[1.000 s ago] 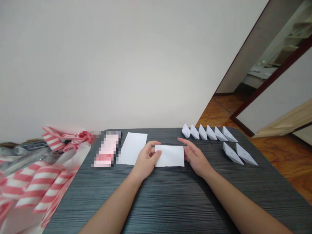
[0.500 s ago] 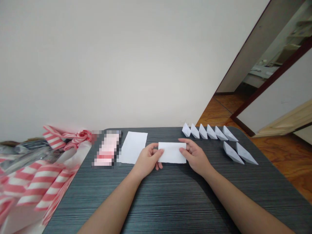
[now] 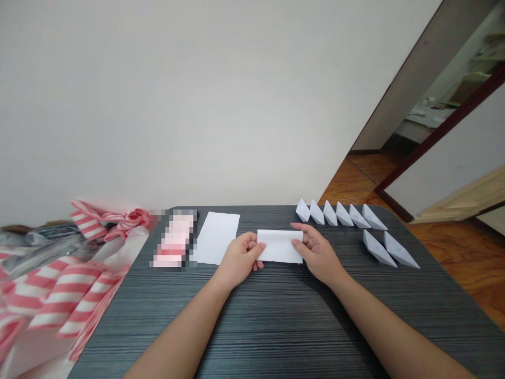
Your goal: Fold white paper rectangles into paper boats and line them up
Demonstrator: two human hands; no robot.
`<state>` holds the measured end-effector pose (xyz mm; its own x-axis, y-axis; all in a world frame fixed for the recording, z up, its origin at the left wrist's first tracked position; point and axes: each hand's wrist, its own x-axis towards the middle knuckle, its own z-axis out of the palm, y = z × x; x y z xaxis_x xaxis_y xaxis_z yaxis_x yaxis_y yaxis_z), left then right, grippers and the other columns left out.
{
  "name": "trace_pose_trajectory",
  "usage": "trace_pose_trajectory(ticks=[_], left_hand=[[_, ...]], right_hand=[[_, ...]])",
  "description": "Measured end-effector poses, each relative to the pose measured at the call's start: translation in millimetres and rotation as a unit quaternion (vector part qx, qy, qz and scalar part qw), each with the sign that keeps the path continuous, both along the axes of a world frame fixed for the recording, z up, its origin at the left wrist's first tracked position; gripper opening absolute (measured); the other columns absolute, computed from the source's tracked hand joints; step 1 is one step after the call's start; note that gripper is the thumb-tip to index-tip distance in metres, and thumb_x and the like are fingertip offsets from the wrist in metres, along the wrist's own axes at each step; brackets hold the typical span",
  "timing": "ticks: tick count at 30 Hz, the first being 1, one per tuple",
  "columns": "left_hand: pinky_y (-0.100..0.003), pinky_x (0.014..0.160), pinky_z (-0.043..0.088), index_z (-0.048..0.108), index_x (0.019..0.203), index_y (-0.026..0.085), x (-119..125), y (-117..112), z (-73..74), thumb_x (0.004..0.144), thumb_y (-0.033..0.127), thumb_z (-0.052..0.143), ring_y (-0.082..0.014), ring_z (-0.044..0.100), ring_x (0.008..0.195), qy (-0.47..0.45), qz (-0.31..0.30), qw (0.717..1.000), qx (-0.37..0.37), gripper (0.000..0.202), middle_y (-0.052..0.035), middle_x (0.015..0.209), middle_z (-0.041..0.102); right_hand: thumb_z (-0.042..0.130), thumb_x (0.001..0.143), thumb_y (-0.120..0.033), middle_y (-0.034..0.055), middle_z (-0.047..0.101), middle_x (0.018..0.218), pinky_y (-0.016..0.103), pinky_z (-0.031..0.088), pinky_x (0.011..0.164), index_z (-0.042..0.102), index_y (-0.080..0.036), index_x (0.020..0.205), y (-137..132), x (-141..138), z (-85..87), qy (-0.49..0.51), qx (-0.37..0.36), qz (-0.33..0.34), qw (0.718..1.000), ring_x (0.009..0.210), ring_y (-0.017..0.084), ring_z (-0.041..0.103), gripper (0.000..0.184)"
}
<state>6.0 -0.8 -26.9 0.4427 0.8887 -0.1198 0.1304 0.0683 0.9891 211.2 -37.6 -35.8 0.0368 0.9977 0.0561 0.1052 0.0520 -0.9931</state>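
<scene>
A folded sheet of white paper [image 3: 279, 247] is held between my two hands, just above the dark table. At its left edge my left hand [image 3: 241, 257] pinches it, thumb on the front face and fingers behind. My right hand [image 3: 317, 252] grips the right edge in the same way, its index finger reaching along behind the top fold. The paper's lower edge looks slightly uneven. To the left of my left hand lies another white sheet [image 3: 216, 237], flat on the table.
Several folded white paper boats [image 3: 330, 213] stand in a row at the table's back right, with two more paper boats [image 3: 379, 249] nearer me. A blurred-out pinkish object [image 3: 172, 239] lies at the left. Red-and-white striped cloth [image 3: 71, 295] is heaped beside the dark wood-grain table [image 3: 252, 326].
Both hands keep hold of the paper and have barely moved. The strip along the paper's top edge now looks a little more tilted or curled. The view has shifted slightly.
</scene>
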Motion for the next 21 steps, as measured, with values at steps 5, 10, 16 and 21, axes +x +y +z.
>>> trace_pose_trajectory(ticks=[5,10,16,21], left_hand=[[-0.017,0.042,0.036,0.053,0.089,0.015,0.0,1.0,-1.1,0.083,0.039,0.05,-0.0079,0.049,0.043,0.003,0.0,1.0,0.006,0.025,0.0021,0.054,0.055],[-0.017,0.042,0.036,0.053,0.087,0.015,-0.6,0.4,-2.8,0.084,0.039,0.049,-0.008,0.049,0.044,0.011,0.0,1.0,0.015,0.024,0.0021,0.054,0.054],[-0.017,0.043,0.036,0.053,0.087,0.016,0.6,-2.9,0.1,0.084,0.037,0.049,-0.0078,0.049,0.044,0.023,-0.012,0.999,0.019,0.022,0.003,0.054,0.054],[-0.018,0.044,0.038,0.054,0.088,0.018,1.5,-5.2,3.1,0.084,0.037,0.048,-0.0088,0.05,0.046,0.05,-0.036,0.998,0.024,0.021,0.0028,0.056,0.055]], right_hand=[[0.055,0.083,-0.03,0.0013,0.062,0.075,0.025,0.041,0.054,0.046,-0.021,0.12,0.4,0.1,0.5,0.007,0.004,0.008,1.0,0.061,0.015,0.055,0.039],[0.053,0.084,-0.03,0.0005,0.06,0.072,0.025,0.041,0.053,0.045,-0.021,0.12,0.2,1.3,1.2,-0.007,0.008,0.016,1.0,0.061,0.015,0.055,0.037],[0.053,0.083,-0.034,0.0049,0.064,0.088,0.029,0.047,0.061,0.056,-0.021,0.11,1.8,7.2,-0.7,-0.151,0.043,-0.024,0.987,0.07,0.018,0.059,0.03],[0.053,0.085,-0.031,0.0057,0.067,0.094,0.031,0.047,0.075,0.063,-0.019,0.099,3.7,10.1,6.3,-0.269,0.109,0.026,0.957,0.083,0.019,0.06,0.021]])
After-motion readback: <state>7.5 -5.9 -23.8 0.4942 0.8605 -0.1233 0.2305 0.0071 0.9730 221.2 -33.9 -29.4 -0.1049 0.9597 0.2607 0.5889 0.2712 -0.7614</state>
